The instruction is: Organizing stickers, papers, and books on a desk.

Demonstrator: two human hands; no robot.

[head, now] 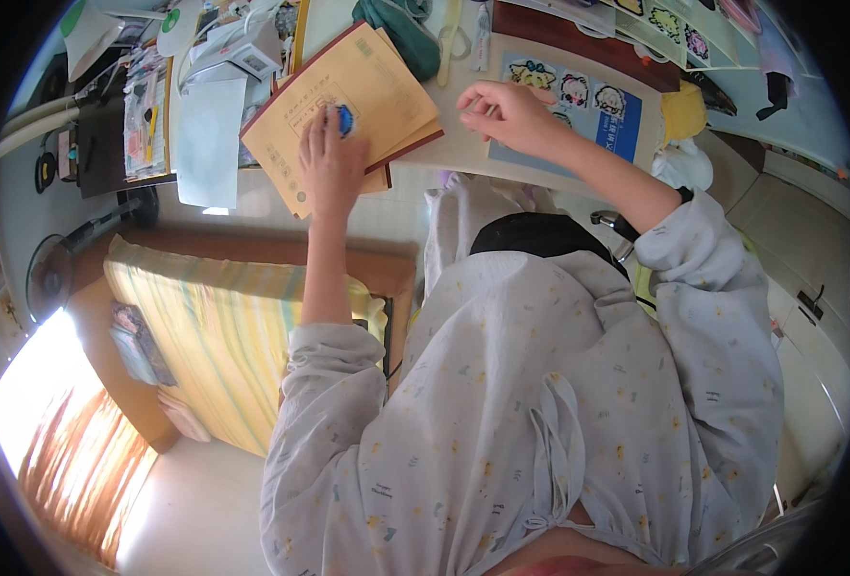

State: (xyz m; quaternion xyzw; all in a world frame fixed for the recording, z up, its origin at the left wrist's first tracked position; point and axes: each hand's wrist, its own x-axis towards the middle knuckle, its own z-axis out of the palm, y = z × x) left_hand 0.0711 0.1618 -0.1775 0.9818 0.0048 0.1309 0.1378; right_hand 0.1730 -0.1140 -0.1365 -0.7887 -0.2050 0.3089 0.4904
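My left hand (333, 162) reaches over a tan paper-covered book or folder (389, 86) with dark red edges, printed with writing. At its fingertips is a small blue piece (345, 121) with a pale rim; whether the fingers grip it or only touch it is unclear, as the hand is blurred. My right hand (508, 111) hovers above the table, its fingers loosely curled and apart, with nothing seen in them. Beneath and beside that wrist lies a grey-and-blue sheet or booklet (618, 133), bearing several cartoon-character pieces (575, 91).
A dark green cloth (400, 36), a yellowish strip (451, 43) and a white tube (482, 37) lie at the table's far side. To the left are a white sheet (211, 140) and stacked supplies (145, 119). A yellow cloth-like item (684, 111) hangs at the right edge.
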